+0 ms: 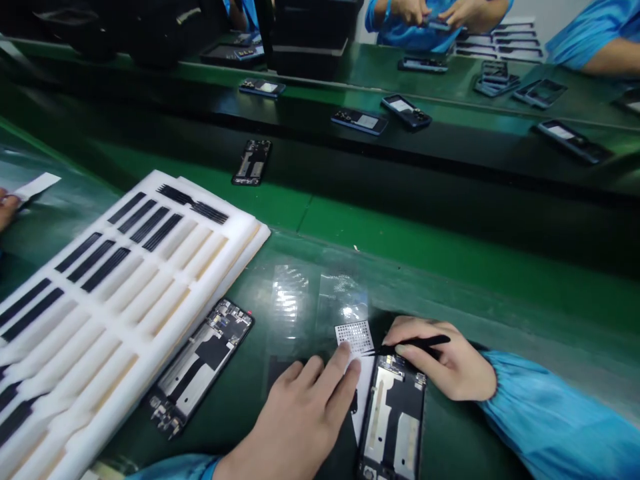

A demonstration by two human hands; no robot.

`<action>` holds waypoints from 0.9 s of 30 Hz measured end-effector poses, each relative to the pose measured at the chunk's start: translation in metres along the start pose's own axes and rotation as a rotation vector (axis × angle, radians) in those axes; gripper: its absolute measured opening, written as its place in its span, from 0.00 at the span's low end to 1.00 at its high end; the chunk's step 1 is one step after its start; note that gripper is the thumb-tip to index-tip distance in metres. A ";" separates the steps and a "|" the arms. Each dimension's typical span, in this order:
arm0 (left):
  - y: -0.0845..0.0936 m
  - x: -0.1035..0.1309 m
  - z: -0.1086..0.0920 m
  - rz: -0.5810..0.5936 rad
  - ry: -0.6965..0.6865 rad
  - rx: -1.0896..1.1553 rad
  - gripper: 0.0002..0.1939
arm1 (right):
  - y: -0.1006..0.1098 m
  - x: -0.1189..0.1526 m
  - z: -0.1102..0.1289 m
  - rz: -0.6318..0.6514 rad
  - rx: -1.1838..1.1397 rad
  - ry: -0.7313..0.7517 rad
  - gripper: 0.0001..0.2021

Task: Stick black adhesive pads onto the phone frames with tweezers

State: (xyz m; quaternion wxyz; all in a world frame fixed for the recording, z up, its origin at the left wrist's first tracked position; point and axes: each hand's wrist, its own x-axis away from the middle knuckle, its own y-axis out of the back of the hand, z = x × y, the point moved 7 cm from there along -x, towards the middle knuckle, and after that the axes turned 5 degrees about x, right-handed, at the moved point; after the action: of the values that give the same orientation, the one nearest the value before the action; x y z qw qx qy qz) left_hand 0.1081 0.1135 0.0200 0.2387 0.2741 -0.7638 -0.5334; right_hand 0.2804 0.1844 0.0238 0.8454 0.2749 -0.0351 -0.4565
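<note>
My left hand point(305, 417) has its index finger and thumb close together on a white sheet of small dot stickers point(356, 335). Black tweezers point(420, 343) are gripped in my right hand point(447, 363), their tips over the sheet beside my left fingertips. Below the right hand lies an opened phone body point(393, 427) with its silver and black inside facing up. The white strip under the dot grid runs along that phone's left edge. Another opened phone body point(203, 367) lies tilted to the left of my left hand.
A white foam tray point(245, 230) with slots, some holding black strips point(165, 230), fills the left. Clear plastic sheets point(293, 297) lie on the green table. Several phones point(360, 121) rest on the dark belt ahead. Co-workers' hands point(440, 13) are across it; another person's hand point(6, 208) is at left.
</note>
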 end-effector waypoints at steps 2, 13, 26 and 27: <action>-0.006 0.000 0.000 0.030 0.002 -0.099 0.36 | -0.003 0.000 0.001 0.027 -0.021 0.020 0.10; -0.015 0.003 0.002 0.077 0.020 -0.175 0.36 | -0.006 0.000 0.002 0.070 -0.050 0.027 0.08; -0.013 0.001 -0.001 0.080 0.008 -0.206 0.35 | -0.007 0.001 -0.001 0.093 -0.069 0.012 0.10; -0.012 0.000 -0.001 0.080 0.009 -0.206 0.35 | -0.006 0.000 0.001 0.093 -0.061 0.022 0.09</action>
State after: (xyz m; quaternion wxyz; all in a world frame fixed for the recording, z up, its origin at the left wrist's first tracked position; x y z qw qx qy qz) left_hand 0.1104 0.1090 0.0086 0.2901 0.2199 -0.7141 -0.5980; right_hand 0.2752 0.1810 0.0215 0.8739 0.2522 -0.0249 -0.4148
